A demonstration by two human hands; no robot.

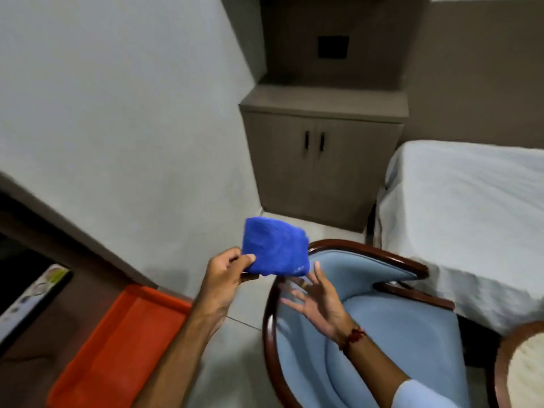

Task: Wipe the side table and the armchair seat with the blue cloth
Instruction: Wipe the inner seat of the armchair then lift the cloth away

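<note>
Left hand [226, 272] pinched the folded blue cloth [276, 248] at its left edge, thumb and fingers clamped on the fabric, holding it up in the air above the gap between the orange tray [117, 343] and the armchair [368, 319]. Right hand [318, 298] was palm-up just under the cloth's lower corner, fingers spread apart, gripping nothing; likely positioned to receive or refold the cloth. Seat and side table [521, 366] (only its rim visible, lower right) apparently not yet wiped.
</note>
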